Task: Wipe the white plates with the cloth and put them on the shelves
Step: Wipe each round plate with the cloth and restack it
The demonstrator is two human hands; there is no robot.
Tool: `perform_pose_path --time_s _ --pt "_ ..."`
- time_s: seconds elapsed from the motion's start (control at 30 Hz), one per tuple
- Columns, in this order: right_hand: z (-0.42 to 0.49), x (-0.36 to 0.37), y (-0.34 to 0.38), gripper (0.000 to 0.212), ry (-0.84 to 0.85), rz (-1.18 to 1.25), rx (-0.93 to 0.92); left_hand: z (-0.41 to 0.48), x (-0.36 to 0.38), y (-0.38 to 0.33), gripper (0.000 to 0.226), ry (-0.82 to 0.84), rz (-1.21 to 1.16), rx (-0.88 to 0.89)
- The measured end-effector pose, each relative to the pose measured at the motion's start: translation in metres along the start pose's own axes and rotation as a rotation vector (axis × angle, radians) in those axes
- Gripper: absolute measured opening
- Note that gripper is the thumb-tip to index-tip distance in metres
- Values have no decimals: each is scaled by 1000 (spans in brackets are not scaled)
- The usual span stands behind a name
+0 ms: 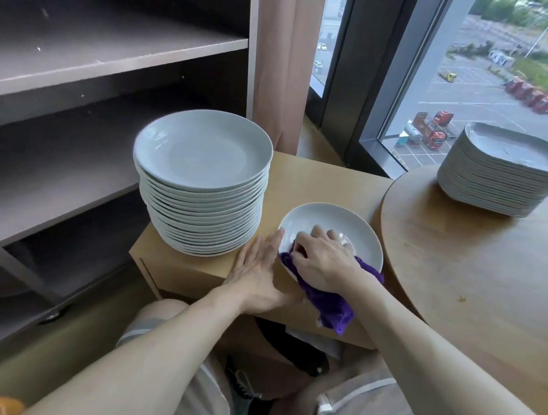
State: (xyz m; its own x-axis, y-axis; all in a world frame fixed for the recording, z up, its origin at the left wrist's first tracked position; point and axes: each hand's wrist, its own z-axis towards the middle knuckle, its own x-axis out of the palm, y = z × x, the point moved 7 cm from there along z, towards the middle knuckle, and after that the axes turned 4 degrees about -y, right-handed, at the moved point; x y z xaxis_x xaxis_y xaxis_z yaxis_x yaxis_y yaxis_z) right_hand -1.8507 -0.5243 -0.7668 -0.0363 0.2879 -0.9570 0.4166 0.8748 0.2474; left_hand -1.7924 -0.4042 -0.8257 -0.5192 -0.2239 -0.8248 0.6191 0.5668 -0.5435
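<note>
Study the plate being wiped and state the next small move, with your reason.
Probably sweep the purple cloth toward the far side of the plate. The right hand grips the cloth on the plate's near part, the far part lies uncovered, and the left hand rests flat against the rim, apparently steadying it.

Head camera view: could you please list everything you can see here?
single plate: one, white, on the cabinet, right of the round stack
round plate stack: one, white, on the cabinet
squarish plate stack: one, pale grey, on the round table
cloth: one, purple, in the single plate, hanging over its near rim
cabinet: one, light wood, centre
round table: one, wood, right
shelves: several, dark brown, left
curtain: one, pink, right of the shelves
left hand: flat fingers touch the single plate's left rim
right hand: holds the cloth in the single plate
</note>
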Motion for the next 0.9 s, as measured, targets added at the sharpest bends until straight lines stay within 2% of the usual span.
perform_pose_path --time_s 0.1,0.33,0.43,0.63,0.9 --pt "17 3 3 23 -61 66 8 0 1 -2 130 -34 6 12" --pt "35 1 3 26 -400 31 -23 -1 0 -2 135 -68 -11 -22" --pt "42 -1 -1 27 -477 27 -15 -1 1 -4 130 -78 8 -19" --pt "60 -9 -13 32 -498 -76 110 -1 2 -3 128 -93 11 -27" --pt "54 -28 -42 38 -312 -283 249 -4 2 -2 122 -107 -16 -50"
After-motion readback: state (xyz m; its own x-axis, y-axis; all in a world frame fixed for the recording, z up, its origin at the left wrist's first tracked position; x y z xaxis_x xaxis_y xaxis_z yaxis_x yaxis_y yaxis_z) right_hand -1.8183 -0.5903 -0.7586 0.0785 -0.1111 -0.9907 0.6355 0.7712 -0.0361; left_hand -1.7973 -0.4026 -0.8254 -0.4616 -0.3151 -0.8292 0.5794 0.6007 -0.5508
